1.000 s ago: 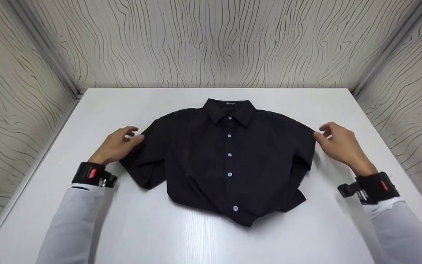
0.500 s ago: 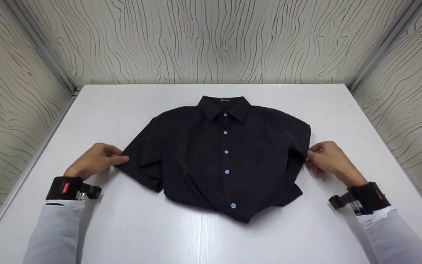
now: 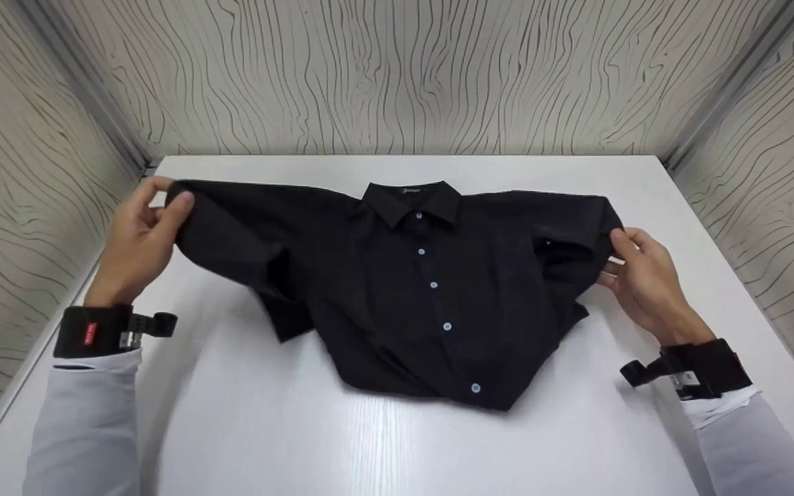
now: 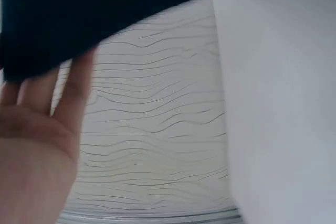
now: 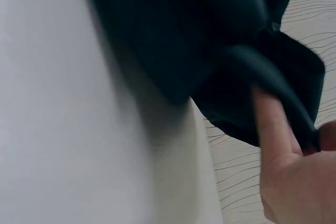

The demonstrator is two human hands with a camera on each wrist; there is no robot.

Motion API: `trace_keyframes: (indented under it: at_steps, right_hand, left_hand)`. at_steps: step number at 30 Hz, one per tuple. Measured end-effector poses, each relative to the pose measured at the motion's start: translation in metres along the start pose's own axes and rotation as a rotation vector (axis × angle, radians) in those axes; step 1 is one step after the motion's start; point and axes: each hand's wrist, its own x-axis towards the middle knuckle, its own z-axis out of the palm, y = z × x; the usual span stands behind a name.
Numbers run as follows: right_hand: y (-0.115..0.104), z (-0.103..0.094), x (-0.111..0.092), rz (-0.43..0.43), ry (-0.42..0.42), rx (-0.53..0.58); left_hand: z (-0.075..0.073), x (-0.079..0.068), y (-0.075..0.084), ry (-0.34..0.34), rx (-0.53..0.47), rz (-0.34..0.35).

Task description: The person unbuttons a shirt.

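Observation:
A black button-up shirt [image 3: 383,289] with a pointed collar and light blue buttons lies front up, its lower part tucked under or bunched. My left hand [image 3: 138,241] pinches the end of the sleeve at the left, raised above the table, thumb on top of the cloth. In the left wrist view that dark sleeve [image 4: 79,19] covers the fingertips. At the right, my right hand [image 3: 648,289] grips the other sleeve's end between thumb and fingers. The right wrist view shows this sleeve [image 5: 173,30] lifted and folded, with one finger reaching in at its opening.
The white table [image 3: 287,441] extends around the shirt. Pale wall panels [image 3: 397,76] with dark wavy lines stand behind and at both sides, joined by grey corner posts. Each wrist wears a black strap [image 3: 97,332] with a small camera arm.
Both hands take hold of the sleeve ends. The left lifts its sleeve up and outward; the right draws its sleeve outward. The shirt's sleeves spread wider and its lower front shifts right.

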Motion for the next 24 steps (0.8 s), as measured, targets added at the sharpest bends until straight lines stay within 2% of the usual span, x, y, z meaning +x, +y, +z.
trace_keyframes:
  at_steps: [1, 3, 5, 7, 9, 10, 12, 13, 15, 18, 21, 24]
  right_hand:
    - [-0.004, 0.001, 0.002, -0.034, 0.016, -0.004]
    - [-0.013, 0.003, 0.004, -0.103, 0.057, -0.104]
    - [-0.028, 0.004, 0.004, -0.173, 0.094, -0.386]
    - [-0.047, 0.006, 0.002, -0.248, 0.126, -0.782]
    - [-0.067, 0.009, -0.001, -0.328, 0.142, -1.175]
    - [-0.077, 0.01, -0.003, -0.369, 0.16, -1.331]
    - [-0.091, 0.013, -0.003, -0.428, 0.189, -1.48]
    - [-0.095, 0.013, -0.001, -0.438, 0.197, -1.501]
    - [-0.1, 0.006, 0.003, -0.395, 0.195, -1.485]
    - [-0.091, -0.018, 0.008, -0.302, 0.125, -1.368]
    - [-0.072, -0.048, 0.001, -0.165, 0.039, -1.284]
    - [-0.057, -0.073, -0.018, -0.042, 0.038, -1.238]
  left_hand:
    - [-0.001, 0.005, 0.006, 0.028, 0.055, 0.019]
    - [-0.003, 0.015, 0.014, 0.071, 0.226, 0.044]
    - [-0.006, 0.023, 0.017, 0.075, 0.408, 0.046]
    - [-0.008, 0.029, 0.014, 0.044, 0.547, 0.032]
    - [-0.008, 0.033, 0.005, -0.001, 0.616, 0.012]
    - [-0.008, 0.033, -0.003, -0.021, 0.632, 0.002]
    - [-0.008, 0.031, -0.02, -0.047, 0.641, -0.024]
    - [-0.009, 0.029, -0.029, -0.057, 0.64, -0.041]
    - [-0.011, 0.024, -0.047, -0.089, 0.615, -0.086]
    - [-0.02, 0.013, -0.069, -0.205, 0.561, -0.186]
    - [-0.034, -0.001, -0.08, -0.346, 0.504, -0.295]
    - [-0.052, -0.019, -0.084, -0.45, 0.482, -0.387]
